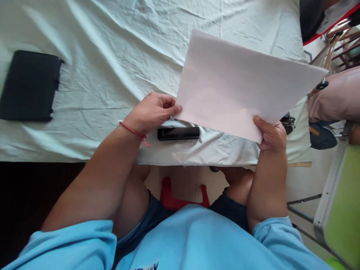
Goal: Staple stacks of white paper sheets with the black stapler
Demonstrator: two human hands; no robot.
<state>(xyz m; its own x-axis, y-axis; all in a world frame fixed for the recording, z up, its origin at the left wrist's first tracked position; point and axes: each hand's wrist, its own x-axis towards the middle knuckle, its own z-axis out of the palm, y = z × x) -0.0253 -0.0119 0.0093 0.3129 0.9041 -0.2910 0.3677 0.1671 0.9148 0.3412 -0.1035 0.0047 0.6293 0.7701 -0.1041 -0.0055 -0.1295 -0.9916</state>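
A large white sheet of paper is held tilted above the cloth-covered table. My left hand pinches its lower left corner between thumb and fingers. At the lower right edge, my right hand grips the sheet, thumb on top and fingers hidden beneath. Just below the paper's near edge, a narrow black object lies on the cloth, close to my left hand.
The table wears a wrinkled pale green cloth. At the far left lies a black case. Dark metallic items sit beyond my right hand. Another person's leg and a green-topped folding table are at the right.
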